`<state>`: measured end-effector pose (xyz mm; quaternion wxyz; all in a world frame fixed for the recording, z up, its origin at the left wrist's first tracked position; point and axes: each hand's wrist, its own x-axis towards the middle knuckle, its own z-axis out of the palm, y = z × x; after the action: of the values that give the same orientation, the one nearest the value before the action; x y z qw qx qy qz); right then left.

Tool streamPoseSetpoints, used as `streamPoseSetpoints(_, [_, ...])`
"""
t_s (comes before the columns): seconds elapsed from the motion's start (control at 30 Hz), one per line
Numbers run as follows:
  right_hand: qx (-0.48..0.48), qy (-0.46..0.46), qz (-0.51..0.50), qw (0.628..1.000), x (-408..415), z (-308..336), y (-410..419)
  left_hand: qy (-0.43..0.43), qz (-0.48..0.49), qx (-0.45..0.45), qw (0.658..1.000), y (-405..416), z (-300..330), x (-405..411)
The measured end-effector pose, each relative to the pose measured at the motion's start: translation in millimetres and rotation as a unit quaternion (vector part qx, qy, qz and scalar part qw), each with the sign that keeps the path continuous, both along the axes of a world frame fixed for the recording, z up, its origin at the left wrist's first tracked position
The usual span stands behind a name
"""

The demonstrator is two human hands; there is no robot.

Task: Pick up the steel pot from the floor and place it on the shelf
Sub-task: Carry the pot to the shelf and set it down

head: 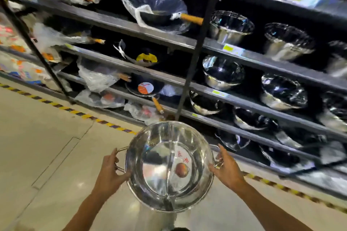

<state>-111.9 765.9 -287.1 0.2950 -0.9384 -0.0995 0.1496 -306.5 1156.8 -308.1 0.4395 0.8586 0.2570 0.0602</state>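
A shiny steel pot (169, 167) with a centre divider and two loop handles hangs in the air above the floor, in front of the shelf (244, 99). My left hand (110, 170) grips its left handle and side. On the opposite side, my right hand (228, 169) holds the right handle. A round sticker lies inside the pot's right half. The pot's mouth faces me, and its lower rim hides part of the floor.
Dark metal shelving holds several steel bowls (223, 73) on the right and bagged pans with wooden handles (159, 11) on the left. A black upright post (195, 58) splits the bays. Yellow-black tape (80, 113) marks the beige floor along the shelf base.
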Motion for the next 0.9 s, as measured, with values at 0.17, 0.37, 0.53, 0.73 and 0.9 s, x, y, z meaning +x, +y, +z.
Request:
streamPoseSetpoints(0.17, [0.004, -0.012, -0.074, 0.997, -33, 6, -90, 0.014, -0.076, -0.018, 0.997, -67, -3, 30])
streamPoseSetpoints(0.37, [0.015, -0.02, -0.132, 0.991, -30, 6, -184, 0.015, -0.137, -0.013, 0.99, -146, 5, 89])
streamPoseSetpoints(0.53, [0.024, -0.018, -0.135, 0.99, 8, -11, -257, 0.02, -0.138, -0.013, 0.99, -213, 3, 131])
streamPoseSetpoints(0.73, [0.013, 0.026, -0.086, 0.996, 58, -43, -283, 0.035, -0.097, 0.006, 0.995, -249, -14, 154])
streamPoseSetpoints(0.9, [0.016, 0.054, -0.056, 0.997, 121, -83, -254, 0.043, -0.02, -0.014, 0.999, -237, -62, 184])
